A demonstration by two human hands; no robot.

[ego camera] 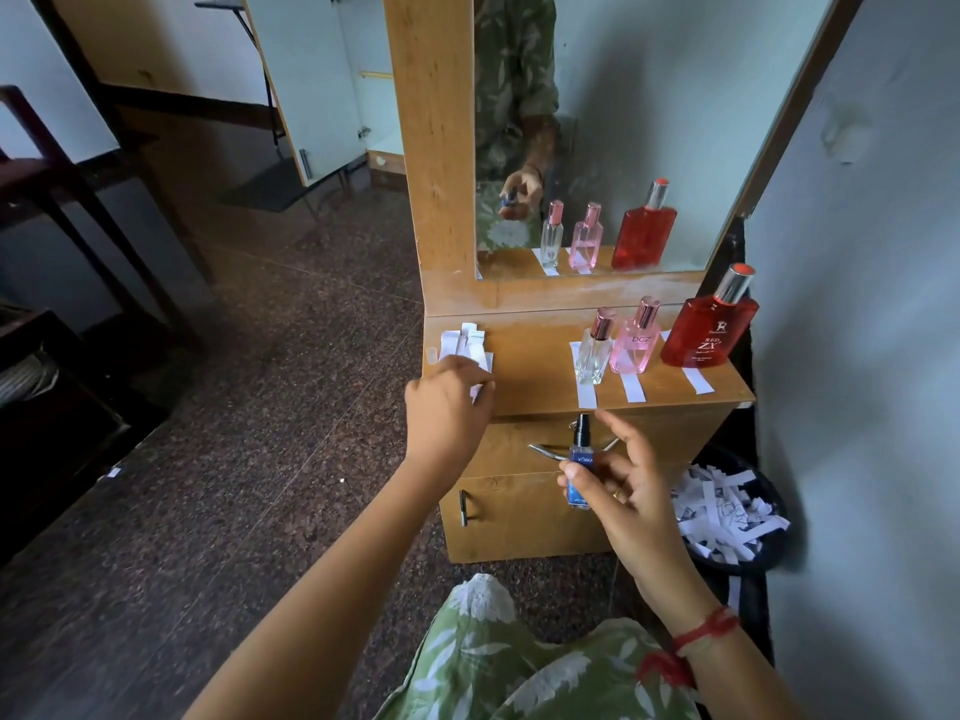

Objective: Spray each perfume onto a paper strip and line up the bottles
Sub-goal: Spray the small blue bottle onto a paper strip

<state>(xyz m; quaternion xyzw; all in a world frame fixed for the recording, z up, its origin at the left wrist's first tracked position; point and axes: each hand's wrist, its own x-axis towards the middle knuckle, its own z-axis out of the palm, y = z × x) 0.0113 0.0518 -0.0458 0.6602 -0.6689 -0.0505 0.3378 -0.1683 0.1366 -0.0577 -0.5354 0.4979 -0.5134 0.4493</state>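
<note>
One blue bottle in hand, three lined up beyond it.

I see my right hand [618, 485] pinching the small blue bottle [579, 472] upright, nozzle up; past its fingertips stand three bottles: clear [595, 356], pink [634, 343], red [706, 327], each on one strip. My left hand [447, 407] is closed on a paper strip [480, 389] from the pile [465, 345].

The surface [535, 366] is bare wood in its middle stretch, between the strip pile [467, 348] at the left edge and the bottles on the right. There the clear bottle [596, 350], pink bottle [635, 337] and red bottle [709, 324] stand side by side in a tight row with almost no gap between them, each with a strip [588, 394] running to the front edge. The mirror [623, 122] closes off the back, the wall [857, 304] the right. A bin [737, 511] of paper scraps fills the floor beside the wall.
</note>
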